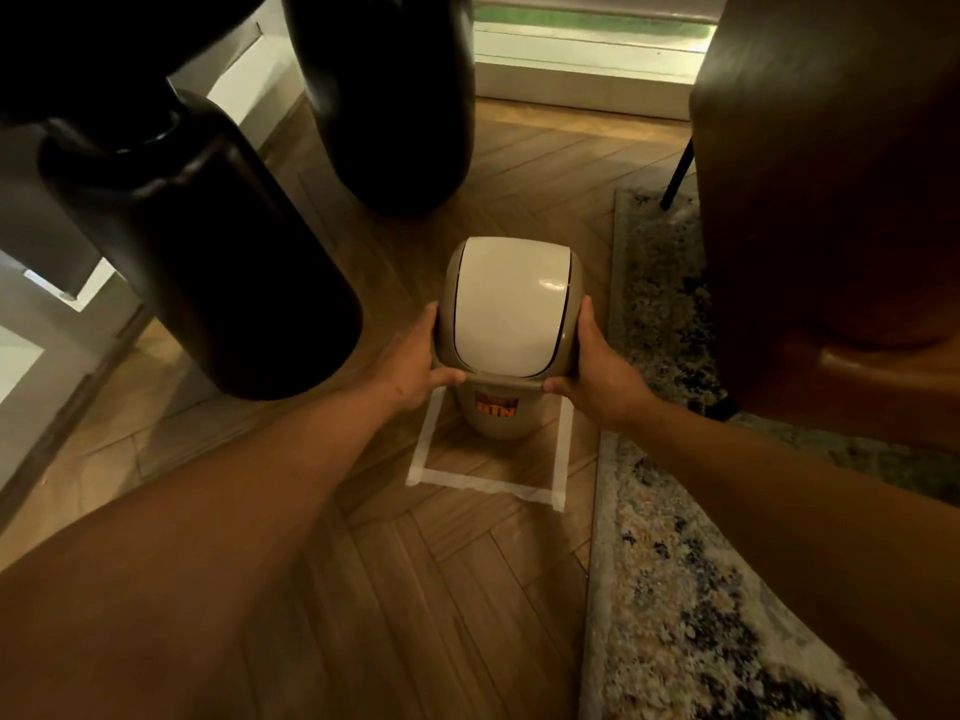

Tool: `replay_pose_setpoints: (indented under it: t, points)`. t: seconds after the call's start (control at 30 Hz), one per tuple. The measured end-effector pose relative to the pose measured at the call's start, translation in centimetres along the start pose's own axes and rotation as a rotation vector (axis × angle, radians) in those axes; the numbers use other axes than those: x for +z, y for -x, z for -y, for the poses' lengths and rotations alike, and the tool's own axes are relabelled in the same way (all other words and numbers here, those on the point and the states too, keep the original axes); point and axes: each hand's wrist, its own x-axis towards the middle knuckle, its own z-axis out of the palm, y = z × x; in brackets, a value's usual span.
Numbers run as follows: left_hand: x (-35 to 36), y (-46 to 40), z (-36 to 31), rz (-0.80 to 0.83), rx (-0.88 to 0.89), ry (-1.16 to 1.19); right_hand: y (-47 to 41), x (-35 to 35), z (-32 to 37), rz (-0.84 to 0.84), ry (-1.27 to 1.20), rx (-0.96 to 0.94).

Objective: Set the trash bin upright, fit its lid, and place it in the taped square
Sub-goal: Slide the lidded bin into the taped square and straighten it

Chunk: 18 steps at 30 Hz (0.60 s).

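Note:
A small beige trash bin [493,415] with an orange label stands upright inside the white taped square [485,483] on the wood floor. Its beige lid [511,304] with a white swing flap sits on top of the bin. My left hand [415,368] grips the lid's left side, thumb under its front rim. On the opposite side, my right hand [597,368] holds the lid the same way. The bin's far side and the back of the square are hidden behind the lid.
Two big black rounded cylinders [197,252] [395,96] hang or stand to the left and behind the bin. A brown chair [831,200] with a thin black leg stands at the right on a patterned rug [675,589]. A window sill runs along the back.

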Motion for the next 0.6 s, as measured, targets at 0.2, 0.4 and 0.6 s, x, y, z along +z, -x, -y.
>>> replay_pose_setpoints:
  t: [0.2, 0.4, 0.6]
  points:
    - [0.16, -0.21, 0.18, 0.011, -0.004, 0.037, 0.08, -0.07, 0.10, 0.013, 0.009, 0.000]
    - [-0.07, -0.07, 0.08, 0.041, 0.003, 0.044, -0.02, -0.12, 0.37, 0.028, 0.024, 0.034]
    - [-0.36, -0.05, -0.23, 0.033, 0.029, 0.042, 0.15, -0.21, 0.64, -0.002, 0.027, 0.053]
